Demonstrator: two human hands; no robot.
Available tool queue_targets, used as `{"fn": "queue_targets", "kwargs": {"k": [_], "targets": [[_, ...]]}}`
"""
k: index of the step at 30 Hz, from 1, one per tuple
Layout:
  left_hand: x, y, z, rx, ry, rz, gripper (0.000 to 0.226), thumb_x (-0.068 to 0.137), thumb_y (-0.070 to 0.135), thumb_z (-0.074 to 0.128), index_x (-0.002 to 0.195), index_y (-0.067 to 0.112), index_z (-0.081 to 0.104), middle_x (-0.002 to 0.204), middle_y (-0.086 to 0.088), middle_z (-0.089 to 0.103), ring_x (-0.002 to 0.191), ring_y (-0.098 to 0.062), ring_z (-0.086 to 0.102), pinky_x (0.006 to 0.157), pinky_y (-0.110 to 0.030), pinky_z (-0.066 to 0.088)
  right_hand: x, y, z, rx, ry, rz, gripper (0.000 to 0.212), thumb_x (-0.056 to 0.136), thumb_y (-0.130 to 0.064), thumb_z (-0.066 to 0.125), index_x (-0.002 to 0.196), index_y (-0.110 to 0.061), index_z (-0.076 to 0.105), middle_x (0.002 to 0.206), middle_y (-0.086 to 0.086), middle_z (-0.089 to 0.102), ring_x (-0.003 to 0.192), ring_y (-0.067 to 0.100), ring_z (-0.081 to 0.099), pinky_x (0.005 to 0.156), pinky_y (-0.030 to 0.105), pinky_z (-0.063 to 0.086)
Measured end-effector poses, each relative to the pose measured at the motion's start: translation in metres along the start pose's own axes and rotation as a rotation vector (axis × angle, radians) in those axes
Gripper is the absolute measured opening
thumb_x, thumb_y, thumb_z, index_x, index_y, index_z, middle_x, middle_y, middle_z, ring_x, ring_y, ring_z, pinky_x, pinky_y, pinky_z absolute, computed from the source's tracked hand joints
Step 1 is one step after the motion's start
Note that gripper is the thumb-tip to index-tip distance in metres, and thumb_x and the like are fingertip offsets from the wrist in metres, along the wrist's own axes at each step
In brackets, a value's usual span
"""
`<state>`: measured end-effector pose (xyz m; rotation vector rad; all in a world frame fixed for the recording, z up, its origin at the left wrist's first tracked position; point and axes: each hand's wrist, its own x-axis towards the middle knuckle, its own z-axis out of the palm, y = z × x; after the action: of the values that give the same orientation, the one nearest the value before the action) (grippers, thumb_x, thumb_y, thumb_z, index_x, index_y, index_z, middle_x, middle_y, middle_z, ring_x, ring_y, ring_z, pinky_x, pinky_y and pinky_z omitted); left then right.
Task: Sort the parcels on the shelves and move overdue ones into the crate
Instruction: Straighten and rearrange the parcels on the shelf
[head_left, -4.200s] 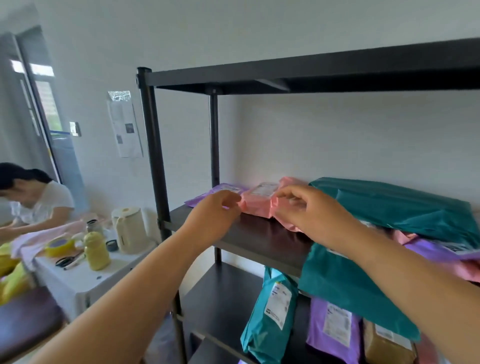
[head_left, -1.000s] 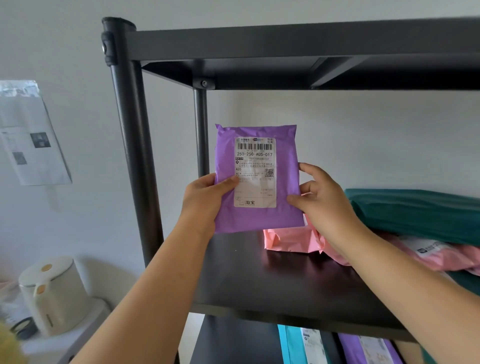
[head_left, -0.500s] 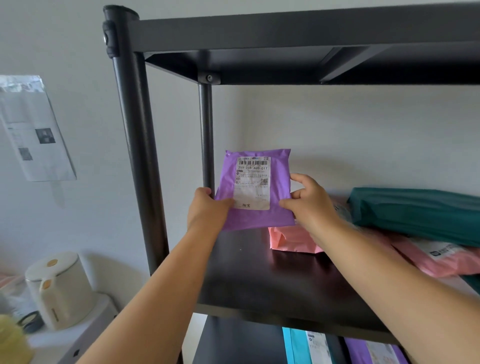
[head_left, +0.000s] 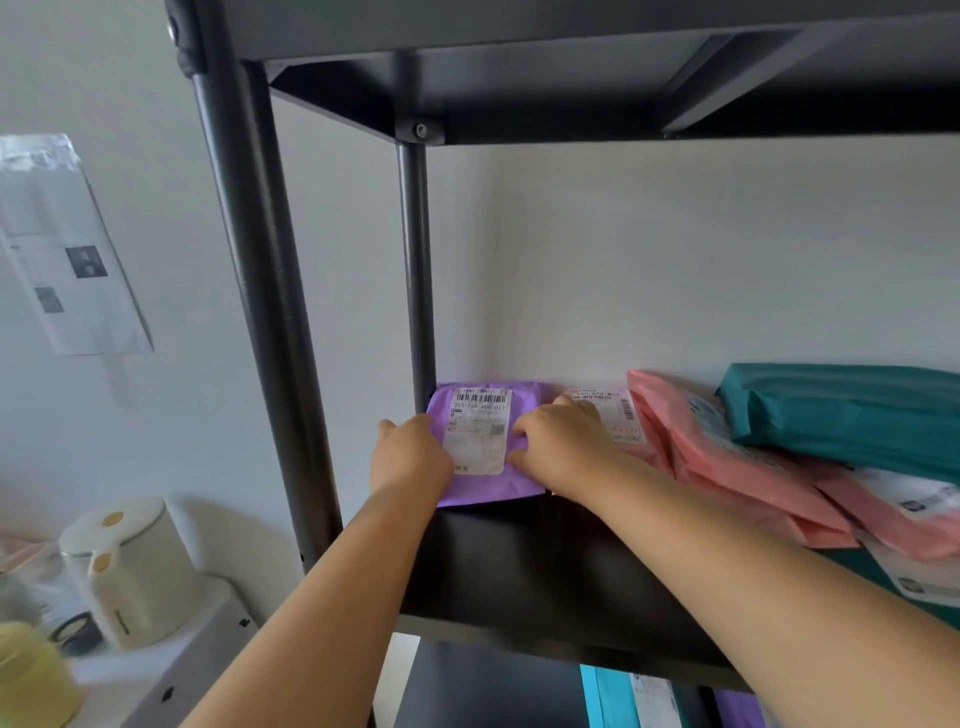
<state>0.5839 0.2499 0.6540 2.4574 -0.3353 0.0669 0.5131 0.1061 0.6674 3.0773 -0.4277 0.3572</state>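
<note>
Two hands are on one parcel, and it sits right at the foot of the rear post (head_left: 418, 270). The purple parcel (head_left: 480, 434) lies label-up on the black shelf board (head_left: 519, 561), its far corner touching the base of that post. The printed code 250-250-A05-017 is readable on the white label. The left hand (head_left: 410, 457) has the edge nearest the post, with its fingers wrapped onto the parcel's side and its thumb out toward the post. The right hand (head_left: 563, 441) has the edge away from the post, its thumb and curled fingers pinching the purple film just beside the label. So the parcel lies between the two grips, clasped on both sides, with the label in the gap between them. Whether its full weight is on the board cannot be told, as the near edge looks slightly lifted. Farther from the post, just past the right hand, a pink parcel (head_left: 613, 415) lies label-up, then a second pink parcel (head_left: 701, 452) leans on it. A teal parcel (head_left: 841, 410) is stacked on top, farthest from the post. On the post's other side, lower down and beyond the shelf frame, a white kettle (head_left: 130, 566) stands on a pale table (head_left: 197, 649).
</note>
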Motion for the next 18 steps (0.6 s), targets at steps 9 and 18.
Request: {"fn": "queue_targets", "kwargs": {"k": [9, 18], "targets": [[0.001, -0.003, 0.006, 0.392, -0.036, 0.132, 0.053, 0.09, 0.012, 0.047, 0.139, 0.031, 0.05, 0.138, 0.0, 0.049, 0.129, -0.025, 0.039, 0.101, -0.035, 0.034, 0.005, -0.001, 0.011, -0.224, -0.145, -0.056, 0.048, 0.097, -0.048, 0.046, 0.139, -0.025, 0.055, 0.149, 0.01, 0.041, 0.143, 0.032, 0.026, 0.119, 0.056, 0.007], [-0.001, 0.009, 0.001, 0.332, -0.081, 0.099, 0.054, 0.091, 0.008, 0.042, 0.143, 0.023, 0.044, 0.141, -0.005, 0.048, 0.13, -0.028, 0.041, 0.105, -0.037, 0.033, -0.008, 0.019, -0.013, 0.157, 0.117, -0.022, 0.032, 0.096, -0.037, 0.048, 0.119, -0.024, 0.066, 0.122, 0.006, 0.059, 0.114, 0.029, 0.054, 0.1, 0.038, 0.042]]}}
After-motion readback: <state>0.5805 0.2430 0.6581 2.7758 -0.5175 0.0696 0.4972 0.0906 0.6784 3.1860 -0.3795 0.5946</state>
